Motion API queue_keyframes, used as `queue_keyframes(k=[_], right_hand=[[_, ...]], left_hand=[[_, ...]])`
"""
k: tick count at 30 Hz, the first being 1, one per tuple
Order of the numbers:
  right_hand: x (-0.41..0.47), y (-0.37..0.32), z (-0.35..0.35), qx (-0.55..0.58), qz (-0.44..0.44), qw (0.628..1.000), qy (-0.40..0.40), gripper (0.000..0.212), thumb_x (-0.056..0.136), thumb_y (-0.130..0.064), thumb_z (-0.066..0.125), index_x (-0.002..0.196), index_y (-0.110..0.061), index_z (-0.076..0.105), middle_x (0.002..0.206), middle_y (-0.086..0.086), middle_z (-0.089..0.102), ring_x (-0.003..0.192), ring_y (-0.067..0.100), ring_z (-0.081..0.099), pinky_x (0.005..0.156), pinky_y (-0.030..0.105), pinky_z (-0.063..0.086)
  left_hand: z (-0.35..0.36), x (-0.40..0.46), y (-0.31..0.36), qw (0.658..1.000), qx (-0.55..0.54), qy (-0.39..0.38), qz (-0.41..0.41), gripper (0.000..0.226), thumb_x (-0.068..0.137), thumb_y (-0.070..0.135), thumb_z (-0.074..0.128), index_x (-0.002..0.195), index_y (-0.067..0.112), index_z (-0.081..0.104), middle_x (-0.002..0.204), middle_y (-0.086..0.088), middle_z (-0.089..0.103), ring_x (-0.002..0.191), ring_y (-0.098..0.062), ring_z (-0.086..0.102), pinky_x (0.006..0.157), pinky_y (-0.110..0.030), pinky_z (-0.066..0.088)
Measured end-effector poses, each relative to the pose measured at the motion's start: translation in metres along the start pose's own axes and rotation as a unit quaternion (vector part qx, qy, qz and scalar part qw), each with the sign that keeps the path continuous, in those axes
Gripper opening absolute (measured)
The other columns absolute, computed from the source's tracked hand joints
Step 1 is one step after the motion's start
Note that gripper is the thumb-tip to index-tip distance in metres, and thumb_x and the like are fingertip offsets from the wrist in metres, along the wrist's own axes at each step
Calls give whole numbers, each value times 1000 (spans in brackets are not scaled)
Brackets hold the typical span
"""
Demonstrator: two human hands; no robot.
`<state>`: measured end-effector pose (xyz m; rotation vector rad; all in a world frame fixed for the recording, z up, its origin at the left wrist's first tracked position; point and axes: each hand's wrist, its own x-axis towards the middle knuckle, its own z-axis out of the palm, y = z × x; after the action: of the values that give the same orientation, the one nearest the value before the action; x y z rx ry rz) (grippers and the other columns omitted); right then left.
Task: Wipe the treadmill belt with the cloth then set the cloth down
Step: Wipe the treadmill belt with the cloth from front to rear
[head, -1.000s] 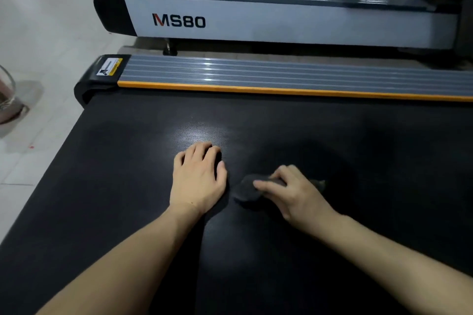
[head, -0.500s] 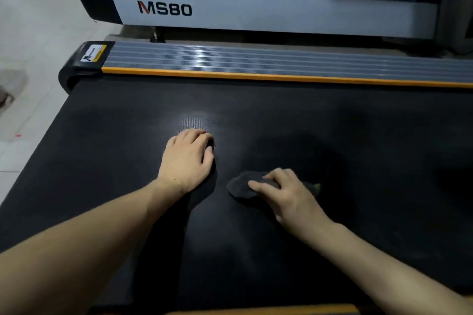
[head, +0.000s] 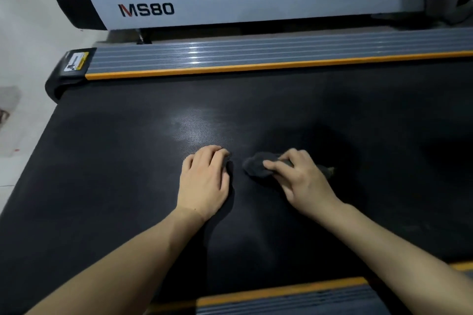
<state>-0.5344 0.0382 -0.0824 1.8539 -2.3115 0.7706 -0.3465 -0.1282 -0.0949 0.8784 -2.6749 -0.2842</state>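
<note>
Pale floor tiles (head: 23,41) border the scene to the left of both hands, where 2 treadmills stand side by side in dim light.

Head view: a black treadmill belt (head: 115,161) fills most of the frame and carries both of the person's hands, with bare forearms reaching in from the bottom edge. The left hand (head: 204,181) lies palm down on the belt, its fingers extended and close together, gripping nothing. Just to its right, apart by a narrow strip of belt, the right hand (head: 299,179) presses a small dark grey cloth (head: 256,166) flat against the belt; the index finger lies along the top of the cloth and the other fingers curl over it, so the hand holds the cloth bunched beneath them. One end of the cloth pokes out toward the left hand, and a thin tail shows on the far side of the right hand. Beyond the fingertips of both hands a patch of belt catches a dull sheen. Farther out, an orange-edged grey side rail (head: 256,55) runs across the frame, with a yellow warning sticker (head: 76,61) at its left end. Past the rail stands a second treadmill (head: 256,0) marked "MS80". Below the wrists, a near side rail (head: 294,299), also trimmed in orange, crosses the bottom.
</note>
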Motion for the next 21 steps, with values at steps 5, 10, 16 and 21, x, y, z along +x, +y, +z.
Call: queue_keyframes(k=[5,10,16,21], right_hand=[[55,56,8,-64,-19,998,16,25,94,-26,59,118,-25,67,100,9,55,88,28,50,75,38,51],[126,105,7,-86,173,981,34,22,97,-31,53,116,-31,63,107,5,49,103,26,45,90,46,48],[3,36,-9,-33,54,998,11,27,93,-24,62,120,-23,66,100,5,51,90,23,48,72,40,50],[9,60,-16,-25,-35,999,-23,27,94,-24,61,121,-24,67,101,6,55,88,23,49,76,35,47]], left_hand=[[2,-1,0,1000,11,12,20,33,91,29,47,121,22,58,127,6,56,124,-16,50,105,-37,35],[3,-1,3,999,4,-1,53,30,92,29,46,119,21,57,123,6,56,119,-19,52,104,-38,36],[3,0,3,999,-17,11,40,27,91,26,50,116,21,59,123,6,57,120,-19,52,104,-39,35],[1,1,3,998,-25,21,50,27,91,26,48,115,20,60,122,6,57,119,-19,54,103,-40,36]])
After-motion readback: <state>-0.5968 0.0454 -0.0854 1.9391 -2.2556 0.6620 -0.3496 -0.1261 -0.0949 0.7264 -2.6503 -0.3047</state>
